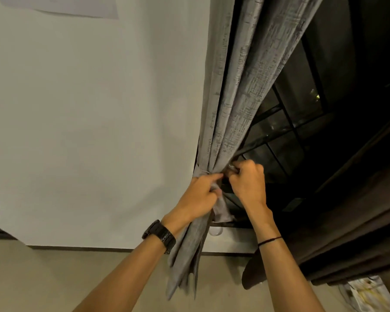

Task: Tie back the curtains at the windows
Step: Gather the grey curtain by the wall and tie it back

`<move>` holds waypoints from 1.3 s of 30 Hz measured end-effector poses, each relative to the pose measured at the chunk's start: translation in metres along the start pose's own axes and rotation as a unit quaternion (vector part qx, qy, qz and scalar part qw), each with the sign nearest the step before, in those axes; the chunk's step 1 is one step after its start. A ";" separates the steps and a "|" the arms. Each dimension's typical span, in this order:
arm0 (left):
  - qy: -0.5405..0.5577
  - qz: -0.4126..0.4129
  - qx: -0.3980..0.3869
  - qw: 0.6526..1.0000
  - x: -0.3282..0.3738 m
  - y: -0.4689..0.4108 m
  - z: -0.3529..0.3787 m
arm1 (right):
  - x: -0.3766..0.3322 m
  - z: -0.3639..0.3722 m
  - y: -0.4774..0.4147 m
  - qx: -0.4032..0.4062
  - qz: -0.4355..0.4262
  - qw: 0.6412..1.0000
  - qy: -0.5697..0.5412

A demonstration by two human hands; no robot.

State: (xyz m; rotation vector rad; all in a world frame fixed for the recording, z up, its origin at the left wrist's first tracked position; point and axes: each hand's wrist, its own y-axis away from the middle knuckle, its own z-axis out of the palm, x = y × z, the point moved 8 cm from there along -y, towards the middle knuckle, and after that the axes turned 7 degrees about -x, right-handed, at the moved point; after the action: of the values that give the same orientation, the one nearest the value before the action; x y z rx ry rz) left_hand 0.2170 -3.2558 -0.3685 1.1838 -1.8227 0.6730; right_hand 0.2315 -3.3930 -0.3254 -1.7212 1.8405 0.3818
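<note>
Grey curtain [234,97] is bunched at the left edge of the window [302,143], by the wall [99,120]; left hand [200,194] grips the bunch, right hand [245,181] pinches the tie [203,171] against the folds. Mid-fastening, I reckon; next it wants knotting or hooking snug.

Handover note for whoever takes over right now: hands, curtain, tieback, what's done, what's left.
Left hand: grips the gathered grey curtain just below the tie point.
Right hand: pinches what looks like the end of the tieback at the bunch.
Grey curtain: pulled to the left edge of the window, with the tieback looped round it.
Done: curtain gathered, tieback wrapped.
Left: fasten the tieback. The dark brown curtain on the right shows no tie in view.
</note>
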 end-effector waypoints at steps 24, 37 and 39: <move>0.372 -0.044 0.092 0.923 -0.011 -0.025 0.007 | 0.001 0.021 0.064 0.046 -0.201 0.978 0.037; -0.001 0.021 0.034 0.999 -0.003 -0.008 0.006 | 0.027 -0.036 0.044 0.129 -0.173 0.956 -0.201; -0.071 0.038 0.052 0.995 0.001 -0.009 0.003 | 0.011 -0.032 0.043 0.121 -0.194 0.949 -0.216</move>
State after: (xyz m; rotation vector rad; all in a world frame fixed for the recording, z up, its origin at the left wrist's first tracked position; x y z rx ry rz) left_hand 0.2236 -3.2620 -0.3694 1.2629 -1.9793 0.7514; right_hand 0.1823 -3.4151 -0.3150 -1.6236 1.1555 0.3227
